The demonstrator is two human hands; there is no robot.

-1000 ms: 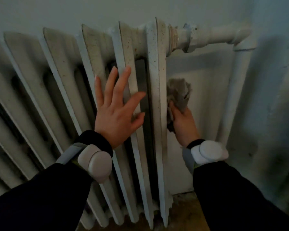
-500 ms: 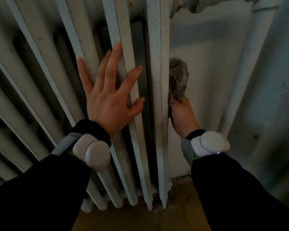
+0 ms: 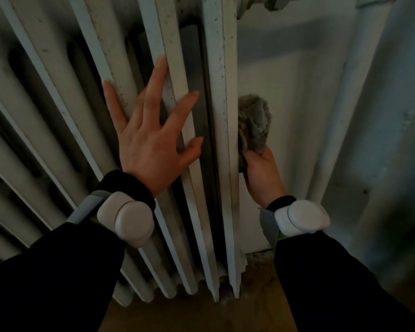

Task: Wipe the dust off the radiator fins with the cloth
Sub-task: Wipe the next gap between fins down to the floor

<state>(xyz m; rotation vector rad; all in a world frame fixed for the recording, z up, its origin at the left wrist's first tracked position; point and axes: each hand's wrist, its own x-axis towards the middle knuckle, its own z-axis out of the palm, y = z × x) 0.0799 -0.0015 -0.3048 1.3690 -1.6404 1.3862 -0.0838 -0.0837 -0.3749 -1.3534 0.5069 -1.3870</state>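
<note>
One grey, fluffy cloth (image 3: 253, 123), bunched into a wad, is gripped in the right hand (image 3: 261, 174) and held against the outer side of the rightmost fin (image 3: 222, 111) of the radiator (image 3: 58, 109). The left hand (image 3: 151, 142) is laid flat, fingers spread, across neighbouring fins (image 3: 177, 68), which are narrow, white-painted and speckled.

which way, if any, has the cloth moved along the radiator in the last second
Yes, slightly down. The cloth in the right hand sits lower on the radiator's end fin, farther below the pipe joint at the top.
</note>
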